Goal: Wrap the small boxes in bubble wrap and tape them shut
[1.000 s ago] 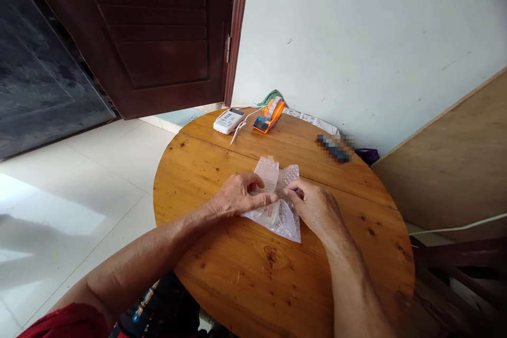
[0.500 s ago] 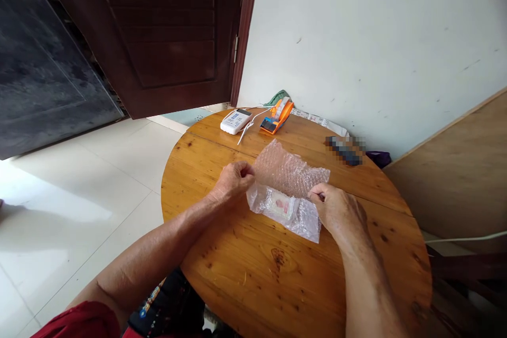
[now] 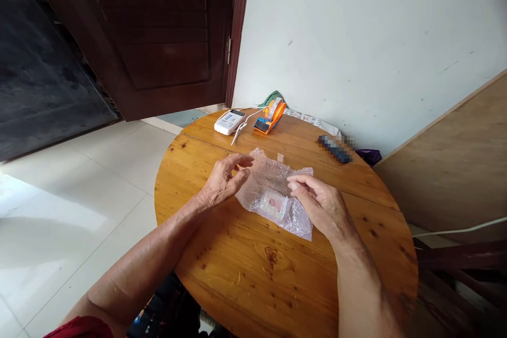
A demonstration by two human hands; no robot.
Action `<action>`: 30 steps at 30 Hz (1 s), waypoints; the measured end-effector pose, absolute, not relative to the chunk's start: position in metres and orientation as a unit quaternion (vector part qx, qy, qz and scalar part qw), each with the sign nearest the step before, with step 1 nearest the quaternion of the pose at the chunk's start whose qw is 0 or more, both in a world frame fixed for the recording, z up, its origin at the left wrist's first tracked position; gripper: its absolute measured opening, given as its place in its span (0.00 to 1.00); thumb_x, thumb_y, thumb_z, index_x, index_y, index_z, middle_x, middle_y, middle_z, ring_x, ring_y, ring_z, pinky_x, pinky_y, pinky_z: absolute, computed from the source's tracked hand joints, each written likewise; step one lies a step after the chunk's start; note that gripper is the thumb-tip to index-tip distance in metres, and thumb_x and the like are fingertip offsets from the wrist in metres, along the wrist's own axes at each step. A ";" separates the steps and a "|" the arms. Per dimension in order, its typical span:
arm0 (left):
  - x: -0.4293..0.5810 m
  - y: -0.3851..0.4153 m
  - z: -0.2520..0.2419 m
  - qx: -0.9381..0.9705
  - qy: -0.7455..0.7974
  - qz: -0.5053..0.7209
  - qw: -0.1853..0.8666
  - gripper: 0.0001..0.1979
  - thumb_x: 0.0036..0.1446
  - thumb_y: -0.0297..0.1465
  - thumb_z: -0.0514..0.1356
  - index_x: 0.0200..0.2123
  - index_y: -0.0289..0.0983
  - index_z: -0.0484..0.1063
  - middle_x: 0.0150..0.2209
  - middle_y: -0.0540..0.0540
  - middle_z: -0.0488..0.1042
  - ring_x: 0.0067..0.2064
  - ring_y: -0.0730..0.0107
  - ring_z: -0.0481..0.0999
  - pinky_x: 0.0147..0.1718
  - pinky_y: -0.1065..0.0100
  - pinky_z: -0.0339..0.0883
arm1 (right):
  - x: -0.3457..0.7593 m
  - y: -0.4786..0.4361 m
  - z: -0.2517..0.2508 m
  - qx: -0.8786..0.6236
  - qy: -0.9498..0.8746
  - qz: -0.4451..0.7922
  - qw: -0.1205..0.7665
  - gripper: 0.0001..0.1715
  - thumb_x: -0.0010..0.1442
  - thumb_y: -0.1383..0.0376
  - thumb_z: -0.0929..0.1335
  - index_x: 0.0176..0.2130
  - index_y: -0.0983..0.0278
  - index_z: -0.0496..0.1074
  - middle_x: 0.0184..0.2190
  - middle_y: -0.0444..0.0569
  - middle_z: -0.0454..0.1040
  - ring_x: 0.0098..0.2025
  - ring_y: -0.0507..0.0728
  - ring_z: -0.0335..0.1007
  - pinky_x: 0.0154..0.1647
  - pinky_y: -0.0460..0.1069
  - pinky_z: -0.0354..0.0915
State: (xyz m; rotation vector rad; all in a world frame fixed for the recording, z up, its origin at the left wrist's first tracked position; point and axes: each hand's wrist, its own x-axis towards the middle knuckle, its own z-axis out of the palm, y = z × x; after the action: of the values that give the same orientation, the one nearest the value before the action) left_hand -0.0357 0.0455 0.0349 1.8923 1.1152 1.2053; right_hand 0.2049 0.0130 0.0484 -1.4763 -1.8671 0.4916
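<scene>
A sheet of clear bubble wrap (image 3: 300, 222) lies on the round wooden table (image 3: 222, 269). On its lower part rests a small flat item with a red mark (image 3: 276, 203), seen through or on the plastic. My left hand (image 3: 227, 177) is at the wrap's left edge, thumb and fingers apart, holding nothing. Over the right edge of the wrap is my right hand (image 3: 319, 200), its fingers parted and nothing visible between them.
At the table's back stand a white box-like device (image 3: 228, 122) with a white cable and an orange tape dispenser (image 3: 270, 118). A dark, pixelated object (image 3: 335, 149) lies back right. A wall (image 3: 356, 37) rises behind.
Both hands have opened and let go of the bubble wrap. Its upper part has come down closer to the flat item. The view has shifted slightly.
</scene>
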 end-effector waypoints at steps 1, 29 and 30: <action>-0.036 0.044 0.037 0.731 0.414 0.427 0.334 0.17 0.58 0.33 0.56 0.49 0.34 0.73 0.44 0.41 0.79 0.43 0.63 0.76 0.43 0.64 0.68 | 0.205 0.012 0.051 -0.563 -0.717 0.224 0.344 0.15 0.63 0.57 0.64 0.38 0.62 0.76 0.29 0.46 0.76 0.30 0.54 0.71 0.31 0.48 0.64; -0.023 0.035 0.018 0.869 0.324 0.177 0.330 0.60 0.41 0.45 0.72 0.70 0.34 0.43 0.66 0.29 0.58 0.68 0.42 0.56 0.64 0.45 0.53 | 0.178 0.001 0.049 -0.537 -0.797 0.221 0.165 0.19 0.49 0.68 0.68 0.43 0.62 0.72 0.42 0.50 0.76 0.42 0.59 0.73 0.43 0.52 0.67; -0.021 0.036 0.015 0.877 0.323 0.172 0.311 0.61 0.41 0.47 0.72 0.70 0.33 0.43 0.67 0.28 0.57 0.68 0.41 0.54 0.65 0.44 0.50 | 0.182 0.002 0.050 -0.543 -0.794 0.217 0.166 0.17 0.50 0.67 0.68 0.42 0.61 0.72 0.39 0.49 0.77 0.40 0.58 0.73 0.40 0.51 0.67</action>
State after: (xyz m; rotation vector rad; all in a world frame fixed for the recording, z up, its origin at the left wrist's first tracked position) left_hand -0.0213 0.0356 0.0149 2.3167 0.8523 0.4545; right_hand 0.1822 0.0022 0.0496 -1.5471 -2.2595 0.6174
